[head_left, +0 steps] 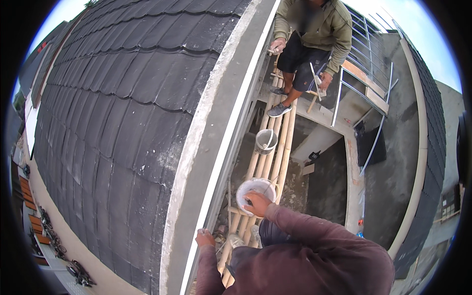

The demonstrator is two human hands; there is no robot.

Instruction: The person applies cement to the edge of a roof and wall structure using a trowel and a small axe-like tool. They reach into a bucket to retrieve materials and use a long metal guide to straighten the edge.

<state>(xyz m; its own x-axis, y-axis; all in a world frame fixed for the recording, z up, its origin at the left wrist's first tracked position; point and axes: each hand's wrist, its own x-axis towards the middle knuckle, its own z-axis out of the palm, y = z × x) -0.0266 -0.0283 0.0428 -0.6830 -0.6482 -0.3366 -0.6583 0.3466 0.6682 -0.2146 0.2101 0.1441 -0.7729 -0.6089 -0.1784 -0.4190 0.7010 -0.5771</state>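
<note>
My left hand (205,238) is closed at the long white strip (216,186) that runs along the edge of a grey plastered ledge (209,147). To its right, my right hand (258,203) reaches over the rim of a whitish round bucket (269,189). Its fingers are curled round something dark, mostly hidden, that I cannot make out. A smaller grey bucket (266,148) with a handle stands farther along the bamboo poles (285,152). Both buckets rest on these poles.
A co-worker (314,29) sits at the far end of the poles, one hand near the strip, the other holding a pale flat tool (317,84). Dark roof tiles (123,113) slope down left. Right of the poles is a deep drop, with metal framing (368,39) beyond.
</note>
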